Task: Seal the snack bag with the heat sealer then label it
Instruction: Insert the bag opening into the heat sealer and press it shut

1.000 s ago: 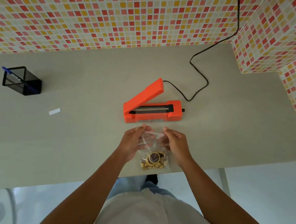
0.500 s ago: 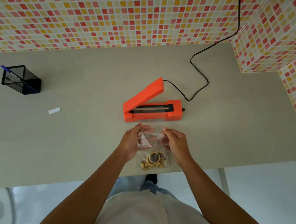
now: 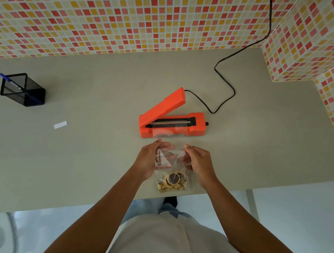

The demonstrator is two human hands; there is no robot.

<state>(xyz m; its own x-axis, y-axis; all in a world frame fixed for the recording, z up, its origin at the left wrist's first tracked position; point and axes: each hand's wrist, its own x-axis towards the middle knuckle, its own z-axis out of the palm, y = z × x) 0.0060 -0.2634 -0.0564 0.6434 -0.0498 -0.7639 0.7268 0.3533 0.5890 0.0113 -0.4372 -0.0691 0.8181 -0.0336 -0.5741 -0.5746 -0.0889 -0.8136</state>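
A clear snack bag (image 3: 172, 176) with yellow and brown snacks at its bottom hangs just above the table's near edge. My left hand (image 3: 150, 159) pinches the bag's top left corner and my right hand (image 3: 198, 163) pinches its top right corner. The bag's open mouth reaches up over the front of the orange heat sealer (image 3: 172, 119), which lies right behind my hands with its lid raised and its black sealing strip showing. A small white label (image 3: 60, 125) lies flat on the table far to the left.
A black mesh pen holder (image 3: 22, 90) with a blue pen stands at the far left. The sealer's black cord (image 3: 225, 79) runs back and up the tiled wall. A tiled corner juts in at the right. The beige table (image 3: 88, 159) ends just below the bag.
Both hands have carried the bag's top slightly forward, so its mouth now overlaps the sealer's front. The sealer, label and pen holder have not moved.
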